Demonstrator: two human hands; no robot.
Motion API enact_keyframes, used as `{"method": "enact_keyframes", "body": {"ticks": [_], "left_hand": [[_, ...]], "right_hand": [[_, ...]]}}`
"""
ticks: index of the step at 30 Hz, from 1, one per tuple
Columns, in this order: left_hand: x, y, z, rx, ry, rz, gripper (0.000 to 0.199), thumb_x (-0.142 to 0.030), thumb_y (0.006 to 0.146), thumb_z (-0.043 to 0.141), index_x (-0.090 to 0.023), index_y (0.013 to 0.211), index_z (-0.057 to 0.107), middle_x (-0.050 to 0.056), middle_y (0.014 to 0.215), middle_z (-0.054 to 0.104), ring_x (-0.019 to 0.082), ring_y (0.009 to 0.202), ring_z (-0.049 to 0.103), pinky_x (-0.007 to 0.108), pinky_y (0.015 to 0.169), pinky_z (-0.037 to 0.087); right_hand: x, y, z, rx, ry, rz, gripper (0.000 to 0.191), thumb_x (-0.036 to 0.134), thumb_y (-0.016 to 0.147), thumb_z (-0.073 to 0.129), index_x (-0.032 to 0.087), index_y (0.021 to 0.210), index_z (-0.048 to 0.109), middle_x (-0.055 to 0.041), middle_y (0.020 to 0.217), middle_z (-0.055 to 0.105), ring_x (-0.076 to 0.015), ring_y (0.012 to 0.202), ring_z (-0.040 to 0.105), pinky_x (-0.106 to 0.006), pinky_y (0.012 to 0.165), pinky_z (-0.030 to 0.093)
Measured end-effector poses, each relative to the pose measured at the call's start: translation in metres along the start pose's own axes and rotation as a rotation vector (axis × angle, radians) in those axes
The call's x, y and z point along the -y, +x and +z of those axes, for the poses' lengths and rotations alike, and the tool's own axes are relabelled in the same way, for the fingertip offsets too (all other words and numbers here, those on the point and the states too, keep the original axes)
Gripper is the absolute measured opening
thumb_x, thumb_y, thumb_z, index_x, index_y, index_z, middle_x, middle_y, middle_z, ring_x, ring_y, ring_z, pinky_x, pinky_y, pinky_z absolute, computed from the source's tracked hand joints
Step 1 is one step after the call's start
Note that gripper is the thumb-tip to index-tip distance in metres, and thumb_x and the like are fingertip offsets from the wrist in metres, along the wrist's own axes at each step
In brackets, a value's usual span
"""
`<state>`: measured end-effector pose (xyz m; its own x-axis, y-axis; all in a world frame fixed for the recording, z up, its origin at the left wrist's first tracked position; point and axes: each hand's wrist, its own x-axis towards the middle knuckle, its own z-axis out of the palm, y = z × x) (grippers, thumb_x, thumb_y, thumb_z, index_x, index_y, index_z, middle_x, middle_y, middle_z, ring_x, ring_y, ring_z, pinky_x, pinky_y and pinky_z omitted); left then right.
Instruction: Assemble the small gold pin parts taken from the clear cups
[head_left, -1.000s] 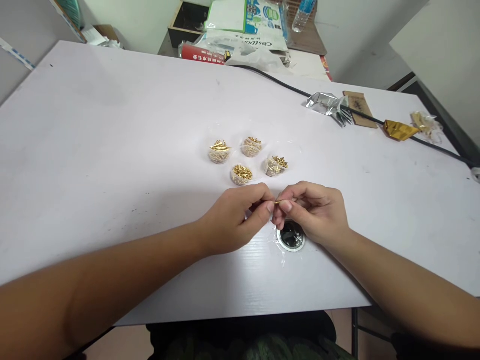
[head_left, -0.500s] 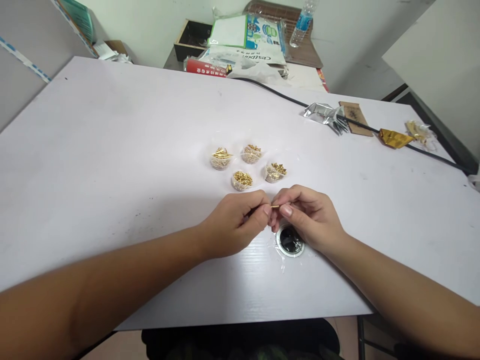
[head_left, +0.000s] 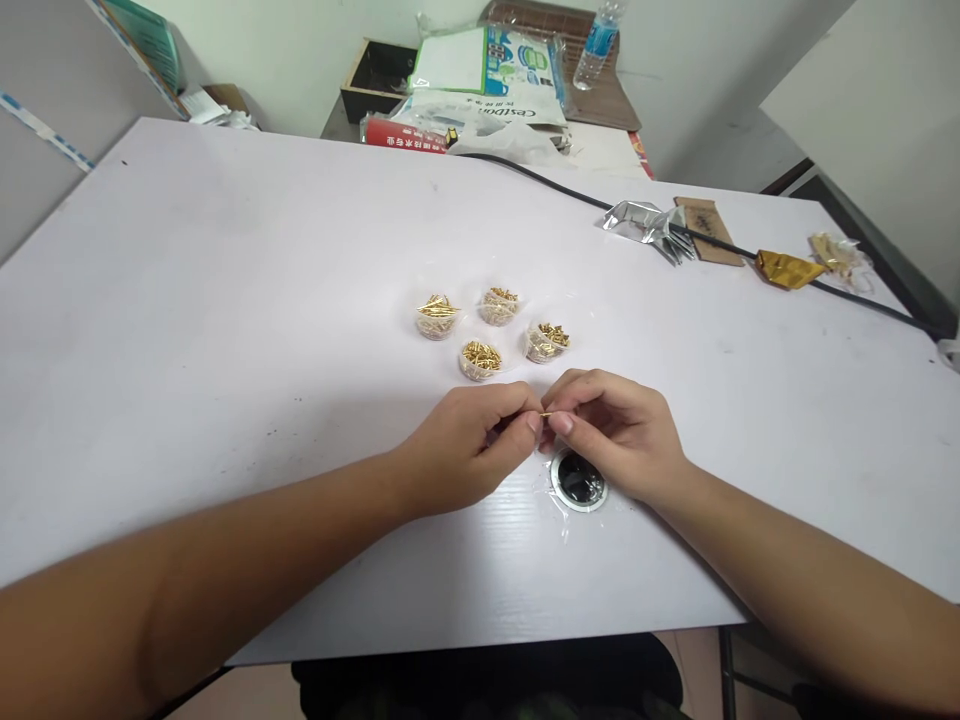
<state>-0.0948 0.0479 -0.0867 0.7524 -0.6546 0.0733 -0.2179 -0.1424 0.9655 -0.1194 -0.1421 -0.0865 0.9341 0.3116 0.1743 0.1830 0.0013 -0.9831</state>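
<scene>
Left hand (head_left: 480,445), right hand (head_left: 622,430): pinching slim gold pin (head_left: 546,414) | scant grip could slip | possible drop: dark disc (head_left: 579,480), 5 o'clock

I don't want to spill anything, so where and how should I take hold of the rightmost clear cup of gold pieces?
Probably pinch the rightmost cup by its outer wall just under the rim, from opposite sides, coming from the right with your right hand. It's round and looks open-topped, with gold pieces inside, and another cup stands close on its left.
</scene>
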Motion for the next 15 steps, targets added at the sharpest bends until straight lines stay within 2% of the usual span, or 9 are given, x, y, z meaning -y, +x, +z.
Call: {"method": "enact_keyframes", "body": {"ticks": [6, 15], "left_hand": [[-0.0015, 0.0007, 0.0005, -0.034, 0.056, -0.029, 0.020, -0.020, 0.089, 0.048, -0.016, 0.071, 0.053, -0.007, 0.054, 0.043, 0.006, 0.047, 0.034, 0.019, 0.047, 0.031], [0.0006, 0.0006, 0.0014, -0.043, 0.003, -0.006, 0.017, -0.021, 0.089, 0.050, -0.016, 0.073, 0.056, -0.006, 0.057, 0.049, 0.005, 0.048, 0.037, 0.017, 0.045, 0.032]], "right_hand": [[-0.0006, -0.0003, -0.0016, -0.017, -0.141, -0.083, 0.006, 0.019, 0.089, 0.065, 0.018, 0.083, 0.065, -0.0044, 0.080, 0.064, -0.0145, 0.061, 0.067, -0.028, 0.052, 0.059], [0.0012, -0.0012, 0.0002, -0.029, -0.083, -0.033, 0.008, 0.021, 0.091, 0.064, 0.019, 0.084, 0.064, -0.0033, 0.079, 0.063, -0.0146, 0.060, 0.069, -0.028, 0.052, 0.060]]}}
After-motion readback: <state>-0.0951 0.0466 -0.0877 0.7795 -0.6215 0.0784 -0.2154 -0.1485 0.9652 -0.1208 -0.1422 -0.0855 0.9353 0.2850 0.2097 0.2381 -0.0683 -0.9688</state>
